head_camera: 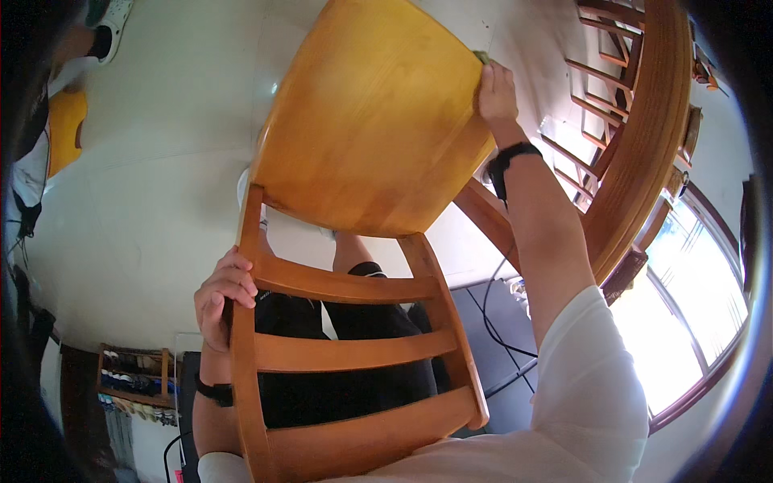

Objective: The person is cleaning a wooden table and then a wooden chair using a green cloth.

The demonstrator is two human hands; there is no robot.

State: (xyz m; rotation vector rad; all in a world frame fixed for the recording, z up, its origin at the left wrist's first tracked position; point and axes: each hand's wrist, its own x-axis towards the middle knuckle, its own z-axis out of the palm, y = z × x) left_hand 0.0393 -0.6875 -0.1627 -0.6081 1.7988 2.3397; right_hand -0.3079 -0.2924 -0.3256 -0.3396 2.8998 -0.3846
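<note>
A wooden chair (374, 115) stands before me, its backrest nearest my body and its broad, glossy seat farther away. My left hand (226, 296) is wrapped around the left post of the backrest, beside the top end of the slats nearest the seat. Out at the right edge of the seat, my right hand (499, 93) presses a small greenish pad (482, 57) against the rim. Most of that pad is hidden by the fingers and the seat. Between the slats (356, 353) my dark shorts and legs show.
Long brown wooden furniture (640, 145) with rungs runs along the right, near a bright window (682, 290). A black cable (492, 314) hangs at lower right. Another person's shoe (115, 33) and a yellow wooden seat (65, 130) are at left; a shoe rack (136, 377) stands lower left.
</note>
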